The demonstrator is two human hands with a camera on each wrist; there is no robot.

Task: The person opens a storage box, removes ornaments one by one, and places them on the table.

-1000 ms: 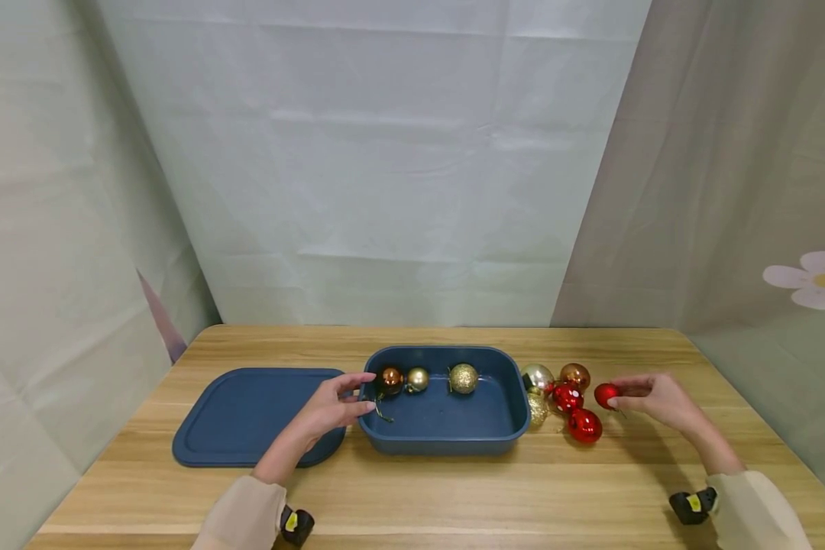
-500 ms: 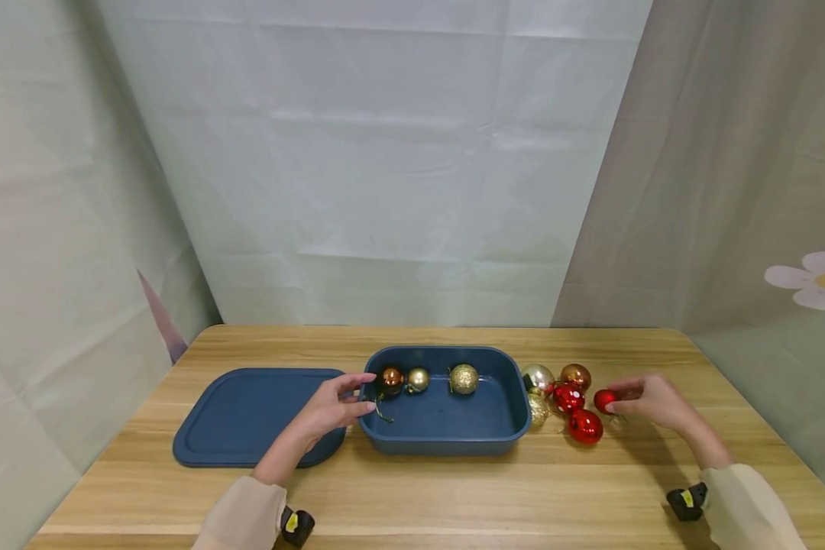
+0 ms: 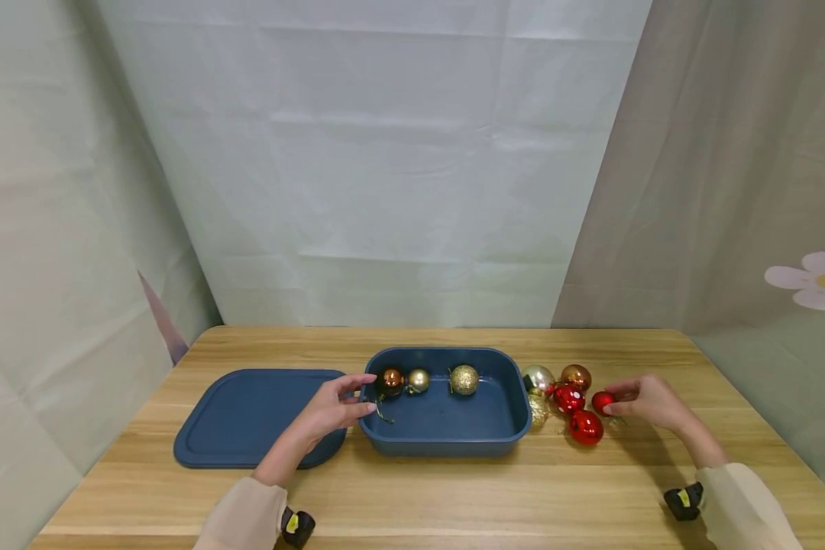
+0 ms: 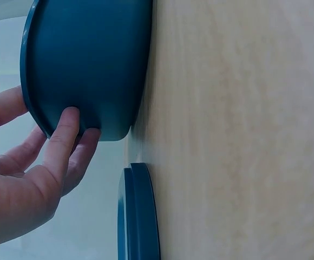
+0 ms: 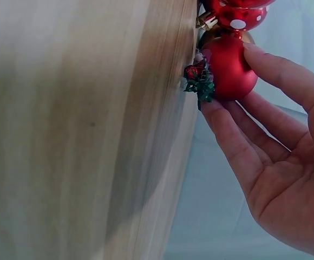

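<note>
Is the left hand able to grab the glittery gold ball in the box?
Probably yes. The left hand holds the box rim, the box is open, and only two small balls lie before the glittery ball.

A blue lid [image 3: 247,416] lies on the wooden table [image 3: 454,496].

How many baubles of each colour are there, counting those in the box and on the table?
Red baubles: 3
Gold or silver-gold baubles: 4
Copper baubles: 2
Total: 9, of which 3 lie in the blue box and one red is in the right hand.
</note>
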